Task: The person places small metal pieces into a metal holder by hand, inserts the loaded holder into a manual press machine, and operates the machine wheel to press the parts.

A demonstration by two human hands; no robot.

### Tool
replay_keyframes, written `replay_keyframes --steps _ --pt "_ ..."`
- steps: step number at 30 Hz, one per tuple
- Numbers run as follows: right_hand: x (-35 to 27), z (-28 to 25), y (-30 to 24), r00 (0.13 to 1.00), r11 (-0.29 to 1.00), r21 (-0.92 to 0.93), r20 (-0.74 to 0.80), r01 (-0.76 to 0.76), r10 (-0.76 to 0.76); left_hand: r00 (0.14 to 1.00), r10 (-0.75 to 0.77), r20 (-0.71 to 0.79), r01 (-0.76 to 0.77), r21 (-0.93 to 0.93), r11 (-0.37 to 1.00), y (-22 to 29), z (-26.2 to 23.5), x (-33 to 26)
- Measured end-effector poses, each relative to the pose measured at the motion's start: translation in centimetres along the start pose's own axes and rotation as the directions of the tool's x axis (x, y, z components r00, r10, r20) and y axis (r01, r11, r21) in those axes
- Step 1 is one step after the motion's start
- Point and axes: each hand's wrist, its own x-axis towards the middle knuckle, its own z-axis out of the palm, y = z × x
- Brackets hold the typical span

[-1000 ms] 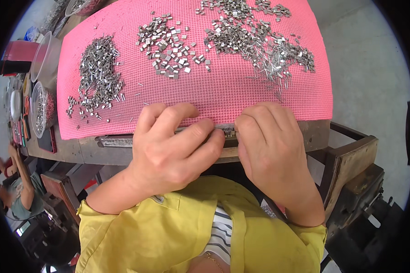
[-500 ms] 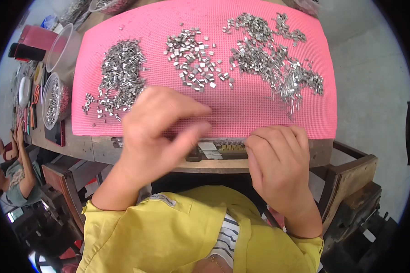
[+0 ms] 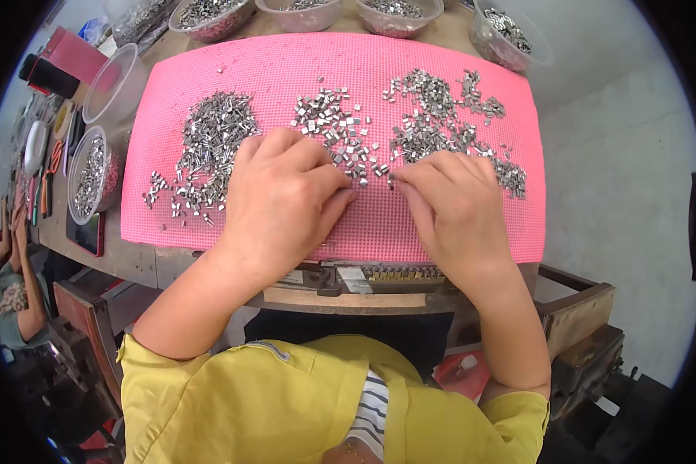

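Both hands are over a pink ribbed mat (image 3: pixel 379 232) spread with small metal pieces. My left hand (image 3: pixel 282 197) is closed, thumb and forefinger pinched at the lower edge of the middle pile of block-shaped pieces (image 3: pixel 325 116); what it holds, if anything, is hidden. My right hand (image 3: pixel 460 209) pinches a small dark metal piece (image 3: pixel 392 179) at its fingertips, just below the right pile (image 3: pixel 425 131). Left of my left hand lies a heap of pin-like pieces (image 3: pixel 213 139). Along the near table edge runs a narrow fixture (image 3: pixel 402 272) with a row of brass-coloured parts.
Clear plastic bowls of metal parts stand along the back, one of them (image 3: pixel 394 15) behind the mat. Another filled tub (image 3: pixel 89 178) is at the left beside a phone (image 3: pixel 85 234), pliers (image 3: pixel 50 174) and a black cylinder (image 3: pixel 48 75). Another person (image 3: pixel 19 298) sits far left.
Both hands have moved forward from the near fixture onto the mat, toward the piles. My left fingers have closed from a spread pose. The view has shifted, showing more bowls at the back.
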Motion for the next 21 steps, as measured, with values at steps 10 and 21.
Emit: replay_keyframes --steps 10,21 --pt "0.8 0.8 0.5 0.993 0.985 -0.152 0.097 0.08 -0.066 0.992 0.124 -0.015 -0.125 -0.095 0.988 -0.7 -0.1 -0.6" --pt "1.9 1.6 -0.3 0.943 0.935 -0.129 -0.006 0.33 -0.334 0.999 0.029 0.027 -0.021 -0.237 0.971 -0.7 -0.1 -1.2"
